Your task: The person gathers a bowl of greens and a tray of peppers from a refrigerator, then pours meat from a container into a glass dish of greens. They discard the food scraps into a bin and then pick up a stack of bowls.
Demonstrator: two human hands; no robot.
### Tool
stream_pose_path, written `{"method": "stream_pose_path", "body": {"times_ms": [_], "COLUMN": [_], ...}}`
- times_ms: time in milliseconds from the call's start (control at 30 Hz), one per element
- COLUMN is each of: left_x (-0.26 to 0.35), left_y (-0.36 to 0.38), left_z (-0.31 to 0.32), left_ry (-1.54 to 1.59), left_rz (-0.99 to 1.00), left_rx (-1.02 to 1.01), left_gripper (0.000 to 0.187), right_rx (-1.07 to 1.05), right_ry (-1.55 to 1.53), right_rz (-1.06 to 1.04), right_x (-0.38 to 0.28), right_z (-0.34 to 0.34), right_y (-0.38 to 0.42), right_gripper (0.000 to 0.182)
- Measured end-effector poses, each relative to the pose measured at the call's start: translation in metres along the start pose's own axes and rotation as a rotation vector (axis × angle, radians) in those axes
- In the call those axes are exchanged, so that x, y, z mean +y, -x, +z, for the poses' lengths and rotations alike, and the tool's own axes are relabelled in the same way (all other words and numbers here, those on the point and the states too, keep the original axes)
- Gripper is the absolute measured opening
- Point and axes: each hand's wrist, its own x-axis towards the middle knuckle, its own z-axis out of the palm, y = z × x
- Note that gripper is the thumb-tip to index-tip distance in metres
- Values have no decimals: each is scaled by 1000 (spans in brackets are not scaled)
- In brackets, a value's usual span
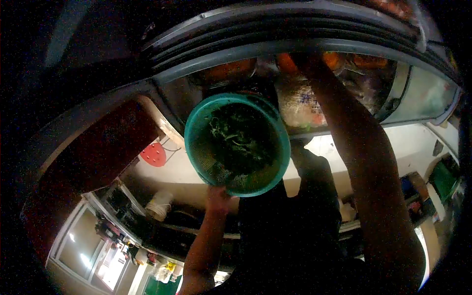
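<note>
My left hand (pixel 219 199) grips the near rim of a green colander (pixel 192 147), fingers partly hidden beneath it. Dark leafy greens (pixel 241 135) with a few pale stems lie inside, and the mesh shows at the near side. Stretched forward, my right hand (pixel 306 60) reaches into a shadowed, fridge-like compartment (pixel 413 93). Around it are orange items (pixel 334 60), too dark to name. Its fingers are lost in the dark, so I cannot see whether they hold anything. Below that wrist sits a pale bag with printed marks (pixel 301 104).
A dark ribbed edge (pixel 275 46) runs across the top of the compartment. To the left is a dark red door-like panel (pixel 98 142), with a red round stool seat (pixel 153 154) beyond it. Cluttered shelving (pixel 418 189) stands at the right.
</note>
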Motion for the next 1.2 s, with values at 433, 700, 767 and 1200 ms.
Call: {"method": "stream_pose_path", "body": {"times_ms": [433, 700, 767, 1200], "left_x": [14, 40, 11, 32], "left_y": [52, -3, -11, -11], "left_z": [-46, -31, -35, -11], "left_ry": [712, 753, 129, 897], "left_rz": [-387, -351, -156, -469], "left_rx": [84, 129, 73, 171], "left_gripper": [54, 36, 31, 41], "right_rx": [-149, -172, -66, -310], "right_ry": [1343, 1139, 802, 502], "right_rz": [-543, 230, 373, 126], "right_x": [5, 16, 7, -5], "right_z": [-82, -140, -141, -135], "right_y": [154, 160, 158, 34], "right_gripper": [29, 20, 25, 42]}}
